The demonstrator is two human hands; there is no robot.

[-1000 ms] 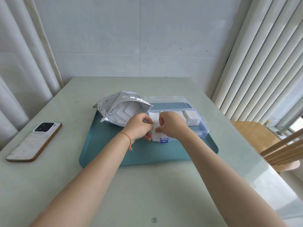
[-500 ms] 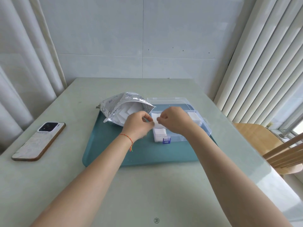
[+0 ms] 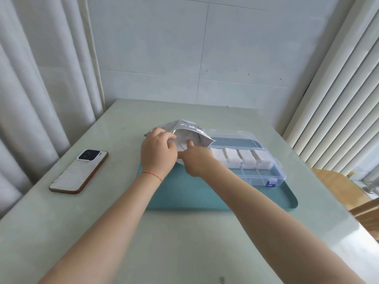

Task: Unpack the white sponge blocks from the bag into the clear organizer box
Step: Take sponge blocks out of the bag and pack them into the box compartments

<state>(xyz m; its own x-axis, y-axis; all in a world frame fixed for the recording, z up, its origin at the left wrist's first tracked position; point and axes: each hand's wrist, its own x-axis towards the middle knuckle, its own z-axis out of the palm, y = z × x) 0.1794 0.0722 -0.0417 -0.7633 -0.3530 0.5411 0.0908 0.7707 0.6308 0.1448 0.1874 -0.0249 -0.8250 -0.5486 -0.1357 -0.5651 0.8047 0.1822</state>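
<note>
The silver-white bag point(image 3: 190, 130) lies on the left part of the teal tray point(image 3: 205, 195), with its mouth facing right. My left hand point(image 3: 159, 153) grips the near edge of that mouth. My right hand point(image 3: 194, 159) reaches into the opening; its fingertips are hidden inside the bag. To the right stands the clear organizer box point(image 3: 260, 175) with its lid point(image 3: 231, 138) folded back. Several white sponge blocks point(image 3: 233, 157) fill the box's back row of compartments. The front row looks bare.
A phone point(image 3: 80, 171) lies face down on the pale green table point(image 3: 184, 242), left of the tray. A wooden chair point(image 3: 340, 191) stands at the table's right edge. Curtains hang on the left and vertical blinds on the right.
Both hands have left the box and moved left to the bag. The white block they held together over the box is no longer in them. The view has turned left.
</note>
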